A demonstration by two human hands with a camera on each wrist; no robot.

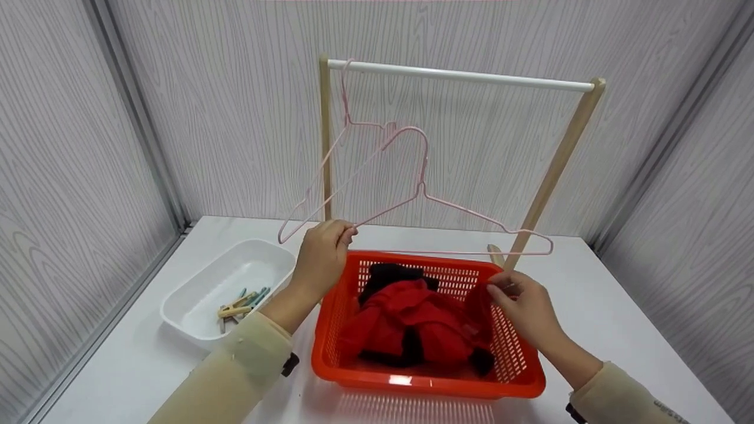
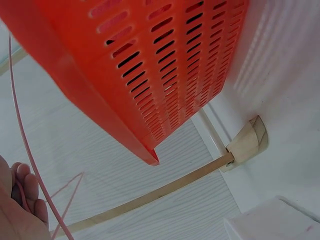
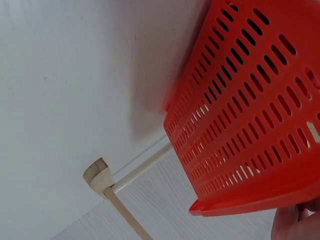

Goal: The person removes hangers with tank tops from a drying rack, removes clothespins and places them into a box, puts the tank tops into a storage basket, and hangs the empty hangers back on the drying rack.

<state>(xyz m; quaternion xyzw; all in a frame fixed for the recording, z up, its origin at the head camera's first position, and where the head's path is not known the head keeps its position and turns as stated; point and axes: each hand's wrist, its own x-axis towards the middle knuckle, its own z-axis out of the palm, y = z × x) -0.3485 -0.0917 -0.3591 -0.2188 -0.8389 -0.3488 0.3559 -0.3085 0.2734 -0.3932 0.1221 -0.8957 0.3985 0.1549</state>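
My left hand [image 1: 324,253] grips a pink wire hanger [image 1: 465,209] by its left part, holding it above the back of a red-orange basket [image 1: 321,356]. The hanger's hook points up, and its bottom bar runs level past the basket's back rim. In the left wrist view, curled fingers [image 2: 30,187] close round the wire. At the basket's right rim, my right hand [image 1: 527,306] pinches the edge of a red garment [image 1: 424,300] between thumb and fingers. The garment lies crumpled in the basket with black cloth [image 1: 389,277] around it. In the right wrist view, the rim hides part of that hand.
Behind the basket stands a wooden rack with a white rail [image 1: 459,73]. A second pink hanger [image 1: 344,97] hangs at the rail's left end. Left of the basket, a white tray [image 1: 177,294] holds several clothespins [image 1: 242,305]. Grey panels surround the white table.
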